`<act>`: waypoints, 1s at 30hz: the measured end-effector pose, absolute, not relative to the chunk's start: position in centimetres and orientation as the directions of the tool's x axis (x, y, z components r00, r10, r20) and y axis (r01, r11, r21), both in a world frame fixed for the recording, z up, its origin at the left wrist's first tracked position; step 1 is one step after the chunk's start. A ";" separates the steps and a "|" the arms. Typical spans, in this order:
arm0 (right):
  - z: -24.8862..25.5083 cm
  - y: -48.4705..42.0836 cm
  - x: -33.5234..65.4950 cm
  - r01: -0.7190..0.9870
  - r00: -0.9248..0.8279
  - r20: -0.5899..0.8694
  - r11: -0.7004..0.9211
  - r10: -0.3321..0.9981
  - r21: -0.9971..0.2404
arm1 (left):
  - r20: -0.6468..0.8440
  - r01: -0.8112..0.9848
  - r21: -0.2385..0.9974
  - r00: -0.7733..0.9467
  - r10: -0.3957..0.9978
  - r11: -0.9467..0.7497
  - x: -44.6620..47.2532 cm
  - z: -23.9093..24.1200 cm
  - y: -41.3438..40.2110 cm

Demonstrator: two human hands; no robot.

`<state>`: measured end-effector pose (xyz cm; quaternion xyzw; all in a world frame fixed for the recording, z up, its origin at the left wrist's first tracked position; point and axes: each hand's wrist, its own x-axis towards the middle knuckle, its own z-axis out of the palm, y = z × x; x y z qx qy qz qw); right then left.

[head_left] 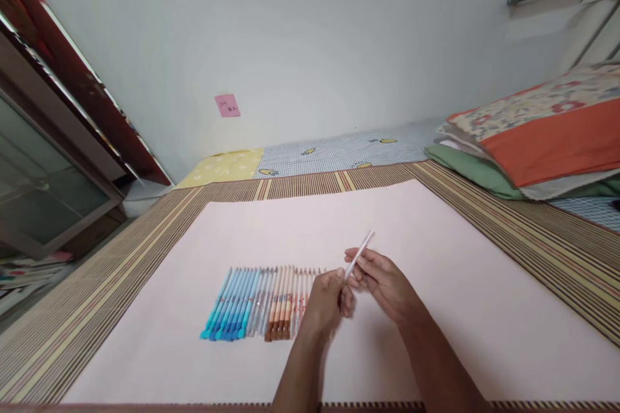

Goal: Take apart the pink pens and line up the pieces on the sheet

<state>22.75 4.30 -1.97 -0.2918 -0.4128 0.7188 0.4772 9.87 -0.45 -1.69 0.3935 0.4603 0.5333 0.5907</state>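
Both my hands hold one white pen above a pale pink sheet. My left hand pinches its lower end, and my right hand wraps fingers round the middle; the pen's tip points up and to the right. Just left of my hands lies a tidy row of pens side by side on the sheet: several blue ones at the left, clear ones, brown-capped ones, then pale ones partly hidden behind my left hand.
The pink sheet lies on a striped woven mat. Folded bedding and an orange floral pillow are stacked at the right. A glass-fronted cabinet stands at the left; a pink note is stuck on the white wall.
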 end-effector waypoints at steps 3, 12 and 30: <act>-2.2 4.3 22.7 -0.454 -0.352 -0.022 -0.191 0.936 -0.870 | -0.139 -0.277 0.951 0.010 0.990 0.136 9.8 -2.0 -0.5; -2.4 4.6 23.2 -0.399 -0.323 0.016 -0.121 0.946 -0.909 | -0.117 -0.378 0.916 0.065 0.991 0.133 9.5 -1.8 -0.4; -2.2 5.1 23.6 -0.553 -0.153 0.002 -0.084 0.988 -0.829 | -0.145 -0.323 0.932 0.083 0.986 0.164 9.5 -1.8 -0.3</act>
